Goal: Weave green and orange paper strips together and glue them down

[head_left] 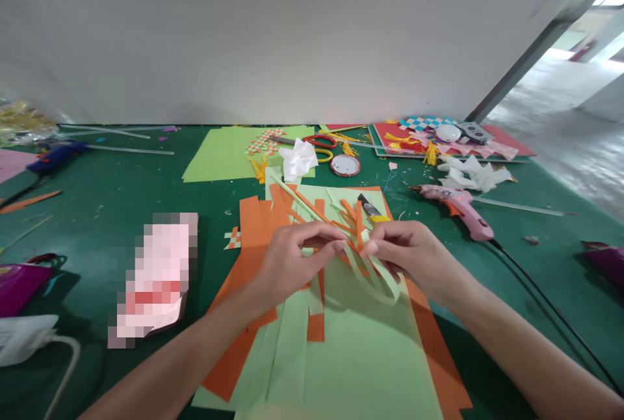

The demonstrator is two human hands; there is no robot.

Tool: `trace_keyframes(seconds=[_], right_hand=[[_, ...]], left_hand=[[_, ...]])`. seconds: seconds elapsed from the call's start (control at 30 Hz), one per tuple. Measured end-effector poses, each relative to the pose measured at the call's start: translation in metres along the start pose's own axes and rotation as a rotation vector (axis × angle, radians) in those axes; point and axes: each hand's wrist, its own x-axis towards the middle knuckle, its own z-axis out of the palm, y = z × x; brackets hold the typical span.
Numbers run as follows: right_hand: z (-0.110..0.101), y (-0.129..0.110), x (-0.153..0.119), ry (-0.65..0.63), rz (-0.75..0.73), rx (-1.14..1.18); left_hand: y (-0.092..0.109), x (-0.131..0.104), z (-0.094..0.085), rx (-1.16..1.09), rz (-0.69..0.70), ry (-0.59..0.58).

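Note:
Both hands are over the middle of a pile of paper. My left hand pinches the interlaced orange and light green paper strips from the left, thumb against forefinger. On their right side, my right hand grips the same strips between thumb and fingers. Loose green ends curl down below the fingers. Beneath lie light green sheets and orange sheets. A yellow and black cutter rests just behind my right hand, partly hidden by it.
A pink glue gun with a black cable lies right. Behind are scissors, a crumpled white tissue, a round tin and a red folder. A blurred-out phone and a white plug lie left.

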Motion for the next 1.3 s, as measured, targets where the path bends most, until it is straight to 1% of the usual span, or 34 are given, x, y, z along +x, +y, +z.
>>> trace_keyframes(seconds=[0.13,0.27,0.37,0.5,0.57,0.73,0.9,1.07,1.1,1.3], right_hand=[[0.009,0.002,0.002,0.036,-0.002,-0.176],[0.015,0.005,0.004,0.07,-0.021,-0.259],[0.017,0.009,0.005,0.098,-0.048,-0.306],[0.017,0.013,0.006,0.11,-0.069,-0.354],[0.017,0.014,0.006,0.107,-0.078,-0.361],[0.018,0.013,0.005,0.101,-0.087,-0.349],[0.02,0.013,0.005,0.096,-0.103,-0.378],[0.021,0.011,0.005,0.21,-0.152,-0.405],[0.021,0.01,0.006,0.214,-0.153,-0.411],[0.016,0.009,0.006,0.085,-0.141,-0.381]], left_hand=[[-0.003,0.0,0.001,-0.007,0.011,0.012],[-0.002,-0.001,0.001,-0.014,0.029,0.0],[0.002,-0.001,0.0,-0.056,-0.003,-0.028],[0.005,-0.002,0.001,-0.071,-0.075,-0.01],[0.005,-0.003,0.002,-0.067,-0.085,-0.008],[0.003,-0.002,0.002,0.002,-0.019,-0.003],[0.001,-0.001,0.002,0.002,0.006,-0.014],[0.003,-0.003,0.003,-0.063,-0.01,0.011],[0.003,-0.004,0.003,-0.071,-0.016,0.019],[0.008,-0.005,0.003,-0.045,-0.032,0.064]])
